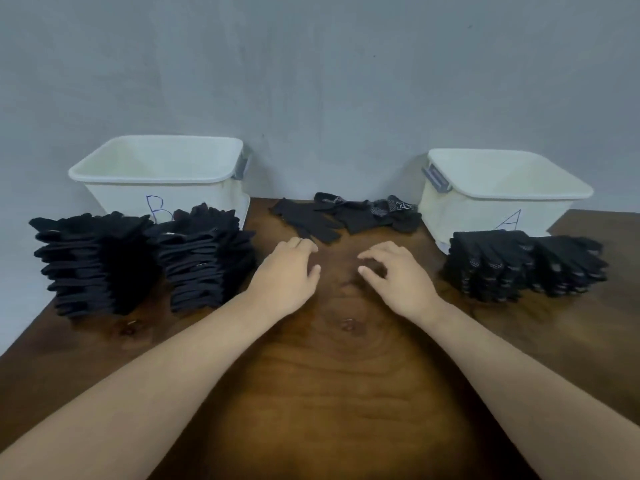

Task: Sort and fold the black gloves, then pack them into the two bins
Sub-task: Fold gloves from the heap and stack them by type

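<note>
The left hand (287, 271) and right hand (398, 277) hover apart and empty at mid-frame, fingers loosely curled, just short of the loose gloves (346, 216) lying on the counter (346, 375) between bin B (156, 174) and bin A (505, 194). The tall folded stacks (104, 261) at left lean, so a sweeping forearm could topple them. Plain and dotted gloves might also be mis-sorted.

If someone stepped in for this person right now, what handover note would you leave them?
Left hand and right hand: empty, fingers loosely curled, over the wooden table.
Plain glove stacks: two, before bin B. Dotted glove stacks: two, before bin A.
Done: most gloves sorted, folded.
Left: sort and fold the loose gloves between the bins, then pack everything; no gloves show inside either bin.
</note>
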